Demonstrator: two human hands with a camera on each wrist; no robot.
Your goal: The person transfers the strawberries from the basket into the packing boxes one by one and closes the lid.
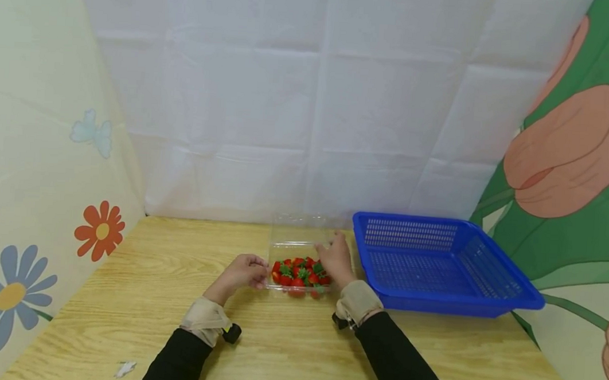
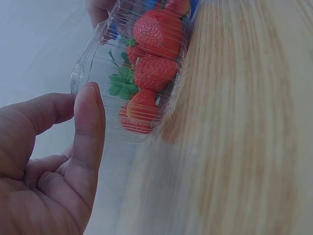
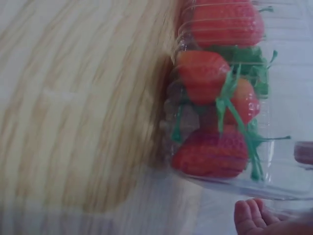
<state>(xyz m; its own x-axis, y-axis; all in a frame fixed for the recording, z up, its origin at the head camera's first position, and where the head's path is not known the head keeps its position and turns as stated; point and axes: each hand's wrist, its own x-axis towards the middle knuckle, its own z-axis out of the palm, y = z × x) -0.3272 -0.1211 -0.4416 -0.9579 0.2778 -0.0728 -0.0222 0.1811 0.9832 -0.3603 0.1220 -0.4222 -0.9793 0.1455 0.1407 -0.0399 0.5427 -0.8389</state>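
A clear plastic box (image 1: 273, 286) full of red strawberries (image 1: 298, 273) with green leaves sits on the wooden table. Its transparent lid (image 1: 294, 229) stands raised at the back. My left hand (image 1: 248, 271) is at the box's left side; in the left wrist view its thumb (image 2: 89, 127) and index finger pinch the rim. At the right side, my right hand (image 1: 336, 259) holds the box's edge near the back corner. Its curled fingers (image 3: 254, 215) show outside the wall in the right wrist view, with another fingertip at the rim. The strawberries (image 3: 210, 152) press against the ribbed wall.
A blue plastic basket (image 1: 369, 288) with slotted sides stands on the table just right of the box. A small white scrap (image 1: 125, 369) lies at the front left of the table (image 1: 275, 349). A white sheet (image 1: 309, 98) hangs behind, with printed cloths on both sides.
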